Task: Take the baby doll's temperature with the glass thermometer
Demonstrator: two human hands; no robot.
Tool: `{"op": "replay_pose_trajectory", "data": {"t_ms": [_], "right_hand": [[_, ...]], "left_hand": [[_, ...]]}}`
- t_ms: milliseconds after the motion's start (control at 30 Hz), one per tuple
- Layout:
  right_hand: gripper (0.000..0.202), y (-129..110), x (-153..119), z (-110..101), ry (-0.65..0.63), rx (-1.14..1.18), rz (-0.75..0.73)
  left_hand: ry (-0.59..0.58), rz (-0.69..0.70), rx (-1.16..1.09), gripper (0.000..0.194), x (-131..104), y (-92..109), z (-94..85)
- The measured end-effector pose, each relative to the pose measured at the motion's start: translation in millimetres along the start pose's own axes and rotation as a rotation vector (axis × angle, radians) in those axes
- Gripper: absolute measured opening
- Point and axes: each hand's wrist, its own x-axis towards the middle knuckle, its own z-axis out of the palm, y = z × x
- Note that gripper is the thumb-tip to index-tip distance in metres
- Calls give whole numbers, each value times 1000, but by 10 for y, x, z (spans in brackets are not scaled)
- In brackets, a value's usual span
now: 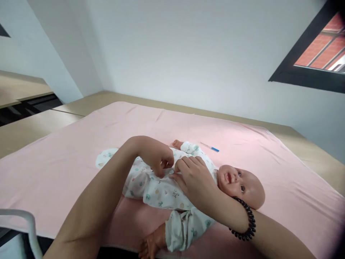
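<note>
Our left hand (154,154) and right hand (195,176) close together over a doll (252,185), at its suit (159,190) front.
Left wrist bent, fingers curled down; right palm turned down, fingers bent, black coil (252,220) round that wrist. Both grips narrow; fingertips partly hidden, so whether we pinch fabric we cannot tell. Doll lies face up on pink cloth (67,169), its near hand (156,241) cut off below. Past it, a blue-ended stick (215,149), too small to identify. Window (320,50) cut off, upper right.
</note>
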Motion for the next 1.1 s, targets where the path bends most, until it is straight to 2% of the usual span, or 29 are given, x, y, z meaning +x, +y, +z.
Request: {"op": "replay_pose_trajectory", "data": {"t_ms": [133, 333, 600, 800, 1100], "right_hand": [[16, 5, -8, -2, -22, -13, 12], [23, 41, -7, -19, -63, -47, -23], [25, 50, -8, -55, -62, -76, 1], [22, 60, -15, -41, -69, -99, 7], [12, 78, -39, -32, -31, -90, 27]], "left_hand": [[2, -20, -29, 6, 8, -2, 21], [-56, -78, -25, 5, 13, 4, -9], [-16, -106, 5, 9, -50, 8, -16], [-81, -160, 15, 8, -50, 16, -39], [-30, -187, 93, 19, -84, 13, -36]]}}
